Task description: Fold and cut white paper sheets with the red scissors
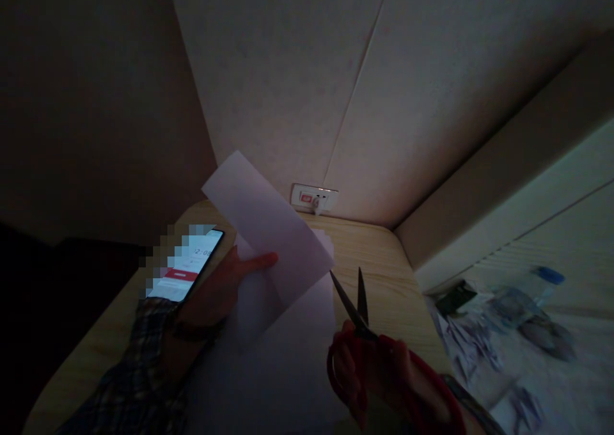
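While white paper (275,227) sits on the table (403,268), its upper flap raised, scissors (365,332) wait at its four o'clock.
I judge the paper light, soft and quick to crease, best taken by an edge; the scissors stiff, best held by their red handles. At eight o'clock, the left hand (225,281) stretches one finger across the paper; I can't tell whether its hidden fingers pinch. The right hand (384,372) is curled round the handles, blades spread. On the phone (189,265) at nine, I read roughly "2:08"; no brand is legible.
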Demonstrator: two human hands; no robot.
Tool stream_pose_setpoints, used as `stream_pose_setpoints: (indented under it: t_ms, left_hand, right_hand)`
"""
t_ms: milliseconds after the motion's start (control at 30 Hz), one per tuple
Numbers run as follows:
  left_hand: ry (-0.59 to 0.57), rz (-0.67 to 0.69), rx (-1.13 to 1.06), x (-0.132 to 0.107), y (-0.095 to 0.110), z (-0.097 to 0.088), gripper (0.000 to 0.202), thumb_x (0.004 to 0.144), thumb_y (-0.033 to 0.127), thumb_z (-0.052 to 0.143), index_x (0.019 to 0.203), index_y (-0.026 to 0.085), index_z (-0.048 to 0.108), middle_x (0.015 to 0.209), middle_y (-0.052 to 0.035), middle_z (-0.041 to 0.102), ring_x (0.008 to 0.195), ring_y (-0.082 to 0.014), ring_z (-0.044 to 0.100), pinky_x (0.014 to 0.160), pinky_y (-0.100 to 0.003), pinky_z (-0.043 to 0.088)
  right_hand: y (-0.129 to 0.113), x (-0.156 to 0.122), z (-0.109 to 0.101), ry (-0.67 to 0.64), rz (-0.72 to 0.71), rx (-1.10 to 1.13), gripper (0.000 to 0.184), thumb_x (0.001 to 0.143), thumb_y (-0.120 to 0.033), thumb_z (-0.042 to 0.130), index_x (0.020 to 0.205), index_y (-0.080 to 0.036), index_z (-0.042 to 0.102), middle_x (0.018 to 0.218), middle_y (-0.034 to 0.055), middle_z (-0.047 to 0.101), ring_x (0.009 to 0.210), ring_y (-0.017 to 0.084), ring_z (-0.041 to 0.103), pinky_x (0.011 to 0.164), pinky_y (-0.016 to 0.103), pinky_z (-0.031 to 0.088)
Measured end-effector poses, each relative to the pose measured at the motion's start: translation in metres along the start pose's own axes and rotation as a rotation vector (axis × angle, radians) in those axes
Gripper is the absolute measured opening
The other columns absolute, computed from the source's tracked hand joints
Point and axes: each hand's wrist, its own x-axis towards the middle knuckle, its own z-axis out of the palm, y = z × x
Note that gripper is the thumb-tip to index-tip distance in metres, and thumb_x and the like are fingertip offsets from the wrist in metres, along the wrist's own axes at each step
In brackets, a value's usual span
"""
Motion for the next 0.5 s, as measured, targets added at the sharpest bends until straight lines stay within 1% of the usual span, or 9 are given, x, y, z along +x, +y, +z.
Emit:
stream_pose_setpoints:
  t_ms: [100,200,300,400,500]
  left_hand:
    - [-0.004,-0.001,0.016,-0.002,0.002,0.002,0.05,0.063,0.015,0.074,0.11,0.021,0.057,0.108,-0.0042,0.067,0.099,-0.0204,0.063,0.086,-0.028,0.052]
    - [-0.011,-0.022,0.036,-0.004,0.004,0.004,0.051,0.063,0.016,0.074,0.111,0.021,0.057,0.101,-0.0044,0.07,0.095,-0.0217,0.065,0.084,-0.03,0.052]
    - [-0.039,-0.001,0.049,-0.005,0.004,0.004,0.049,0.062,0.018,0.074,0.108,0.02,0.058,0.099,-0.0036,0.07,0.096,-0.0233,0.064,0.084,-0.031,0.052]
    - [-0.077,0.022,0.084,-0.006,0.004,0.005,0.045,0.061,0.021,0.075,0.104,0.02,0.061,0.1,-0.0044,0.07,0.096,-0.0244,0.064,0.084,-0.032,0.052]
    - [-0.085,0.02,0.17,-0.008,0.005,0.008,0.044,0.058,0.021,0.076,0.099,0.018,0.062,0.094,-0.0066,0.072,0.092,-0.0257,0.065,0.082,-0.035,0.052]
  right_hand:
    - [-0.001,0.001,0.001,0.019,-0.004,-0.022,0.063,0.081,-0.069,0.017,0.085,-0.015,0.05,0.069,0.0026,0.046,0.061,0.013,0.042,0.06,0.028,0.034]
    - [-0.011,0.0,0.007,0.044,-0.002,-0.048,0.063,0.081,-0.069,0.018,0.084,-0.015,0.051,0.069,0.0026,0.046,0.062,0.013,0.042,0.062,0.028,0.033]
    - [-0.018,-0.001,0.012,0.064,0.007,-0.057,0.061,0.082,-0.067,0.02,0.082,-0.014,0.052,0.069,0.0027,0.047,0.063,0.013,0.042,0.065,0.029,0.033]
    - [-0.016,0.001,0.012,0.05,0.006,-0.023,0.064,0.081,-0.068,0.018,0.082,-0.014,0.053,0.069,0.0032,0.047,0.063,0.014,0.043,0.064,0.029,0.034]
    - [-0.009,0.006,0.009,0.028,-0.012,0.031,0.07,0.078,-0.071,0.014,0.078,-0.013,0.054,0.067,0.004,0.048,0.062,0.014,0.044,0.063,0.029,0.034]
